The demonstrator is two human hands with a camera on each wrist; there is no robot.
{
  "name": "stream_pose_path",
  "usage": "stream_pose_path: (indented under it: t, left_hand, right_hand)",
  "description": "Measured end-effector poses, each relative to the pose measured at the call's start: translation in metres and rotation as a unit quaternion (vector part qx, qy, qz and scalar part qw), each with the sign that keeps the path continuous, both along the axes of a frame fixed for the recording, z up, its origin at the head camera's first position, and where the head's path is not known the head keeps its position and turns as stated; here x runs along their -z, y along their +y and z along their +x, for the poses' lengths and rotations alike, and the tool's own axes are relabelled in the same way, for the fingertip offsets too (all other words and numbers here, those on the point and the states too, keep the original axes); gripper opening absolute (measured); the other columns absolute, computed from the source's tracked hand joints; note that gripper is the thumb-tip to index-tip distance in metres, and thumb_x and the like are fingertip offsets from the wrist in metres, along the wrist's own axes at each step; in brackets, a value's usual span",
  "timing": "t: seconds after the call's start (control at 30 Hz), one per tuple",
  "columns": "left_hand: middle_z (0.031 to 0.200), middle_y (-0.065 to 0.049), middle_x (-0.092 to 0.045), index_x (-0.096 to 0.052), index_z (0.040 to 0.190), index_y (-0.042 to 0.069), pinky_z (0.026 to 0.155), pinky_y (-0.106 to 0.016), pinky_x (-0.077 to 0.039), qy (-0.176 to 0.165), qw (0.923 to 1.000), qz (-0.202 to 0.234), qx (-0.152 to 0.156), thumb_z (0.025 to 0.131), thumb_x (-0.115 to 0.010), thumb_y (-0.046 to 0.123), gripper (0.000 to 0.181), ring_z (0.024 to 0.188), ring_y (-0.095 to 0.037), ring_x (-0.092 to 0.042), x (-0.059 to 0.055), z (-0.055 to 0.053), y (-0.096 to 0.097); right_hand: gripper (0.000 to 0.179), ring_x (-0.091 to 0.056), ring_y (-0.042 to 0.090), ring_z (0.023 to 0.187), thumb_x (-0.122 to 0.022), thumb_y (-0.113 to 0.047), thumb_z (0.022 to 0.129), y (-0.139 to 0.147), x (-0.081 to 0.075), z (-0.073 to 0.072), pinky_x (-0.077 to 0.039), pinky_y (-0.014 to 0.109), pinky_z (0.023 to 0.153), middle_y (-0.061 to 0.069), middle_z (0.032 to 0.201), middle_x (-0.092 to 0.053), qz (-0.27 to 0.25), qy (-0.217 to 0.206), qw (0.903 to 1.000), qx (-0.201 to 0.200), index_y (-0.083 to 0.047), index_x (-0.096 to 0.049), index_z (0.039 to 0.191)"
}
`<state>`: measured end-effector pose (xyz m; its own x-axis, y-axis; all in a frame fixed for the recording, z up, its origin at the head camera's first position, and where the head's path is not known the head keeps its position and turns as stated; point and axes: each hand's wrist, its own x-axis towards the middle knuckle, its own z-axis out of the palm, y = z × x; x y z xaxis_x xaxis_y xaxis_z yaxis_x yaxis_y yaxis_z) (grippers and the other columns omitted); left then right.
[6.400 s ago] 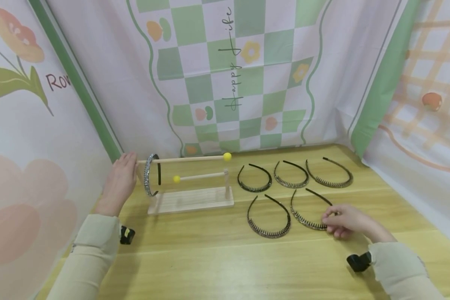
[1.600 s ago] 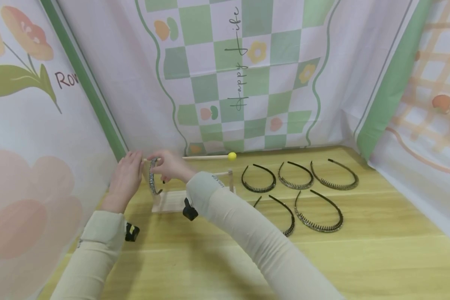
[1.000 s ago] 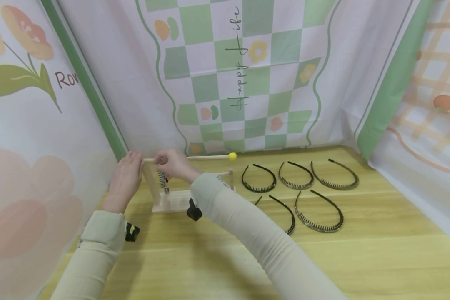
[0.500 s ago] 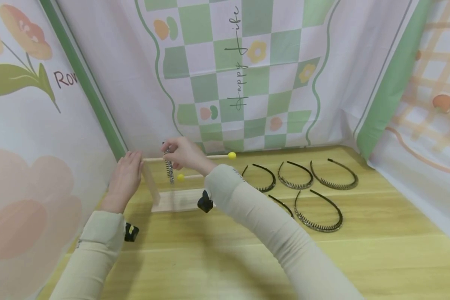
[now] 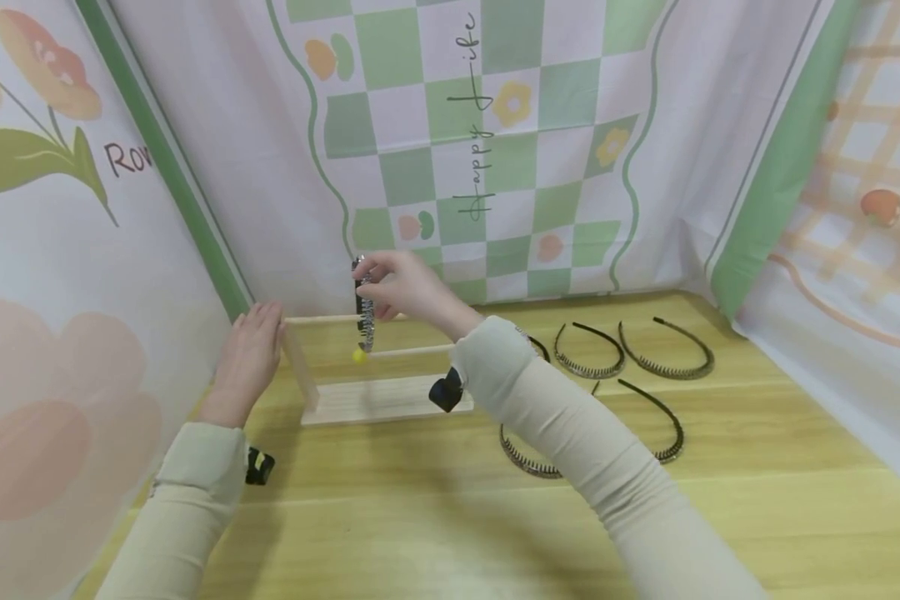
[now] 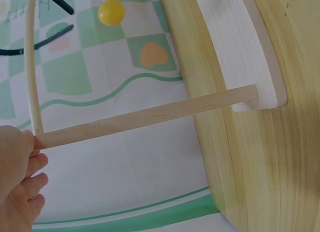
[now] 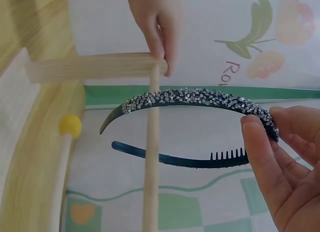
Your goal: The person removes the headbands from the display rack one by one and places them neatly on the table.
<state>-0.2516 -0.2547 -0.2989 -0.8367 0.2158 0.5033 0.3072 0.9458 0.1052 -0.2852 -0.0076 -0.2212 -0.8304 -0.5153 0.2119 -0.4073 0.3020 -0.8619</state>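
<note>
My right hand [image 5: 416, 287] pinches a black toothed headband [image 7: 185, 96] covered in silvery rhinestones, by its curved middle, with thumb and fingertips. In the right wrist view its two ends point away from my palm, one on each side of the stand's upper rod [image 7: 151, 182]. My left hand [image 5: 247, 350] grips the top end of the upright post [image 6: 145, 115] of a pale wooden stand [image 5: 382, 402], thumb on one side and fingers on the other. The upper rod's far end is hidden behind my right hand in the head view.
A lower rod [image 5: 408, 352] ends in a yellow ball [image 5: 359, 357]. Several toothed headbands lie to the right on the wooden table [image 5: 345, 525], among them a dark one [image 5: 671, 358] and another [image 5: 588, 365]; my right sleeve [image 5: 570, 425] covers some. Printed cloth [image 5: 397, 125] hangs behind.
My right hand left the table headbands and took hold of the rhinestone headband hanging at the upper rod's left end. It has since moved right and upward with it. My left hand stays at the post.
</note>
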Motion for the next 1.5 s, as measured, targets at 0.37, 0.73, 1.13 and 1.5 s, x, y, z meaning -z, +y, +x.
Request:
stream_pose_path:
  t: [0.37,0.73,1.13,1.5]
  left_hand:
    - [0.131,-0.031,-0.04,-0.039,0.129,-0.012,0.108,-0.053,-0.018,-0.007,1.0,0.001,-0.006,0.099,-0.04,0.007,0.036,0.125,-0.045,-0.032,-0.001,0.002,-0.001]
    - [0.133,-0.032,-0.037,-0.037,0.13,-0.012,0.109,-0.052,-0.017,-0.023,0.9997,-0.008,-0.008,0.1,-0.037,0.008,0.036,0.126,-0.045,-0.03,-0.001,0.002,-0.001]
    - [0.133,-0.032,-0.038,-0.04,0.127,-0.012,0.108,-0.054,-0.018,-0.013,0.9999,-0.011,-0.003,0.099,-0.037,0.008,0.034,0.125,-0.046,-0.031,0.001,0.001,-0.001]
    - [0.132,-0.032,-0.038,-0.039,0.127,-0.013,0.107,-0.053,-0.019,-0.014,0.9998,-0.015,-0.006,0.099,-0.037,0.008,0.035,0.125,-0.046,-0.031,0.0,0.001,-0.001]
  right_hand:
    - [0.017,-0.063,0.027,0.065,-0.063,-0.01,0.088,0.036,-0.009,0.002,-0.057,0.034,0.059,0.011,0.1,-0.055,-0.007,0.02,0.9997,0.015,-0.008,-0.06,0.104]
    - [0.02,-0.063,0.027,0.07,-0.061,-0.013,0.089,0.074,-0.013,0.008,-0.057,0.037,0.064,0.011,0.105,-0.054,-0.006,0.021,0.9986,0.049,-0.009,-0.06,0.109]
    - [0.023,-0.062,0.031,0.067,-0.061,-0.011,0.089,0.113,-0.011,0.015,-0.057,0.038,0.062,0.014,0.102,-0.055,-0.03,0.036,0.9967,0.066,-0.005,-0.059,0.111]
    - [0.026,-0.063,0.027,0.069,-0.063,-0.011,0.088,0.154,-0.001,0.021,-0.057,0.039,0.065,0.015,0.104,-0.053,-0.03,0.022,0.9931,0.111,-0.004,-0.058,0.113]
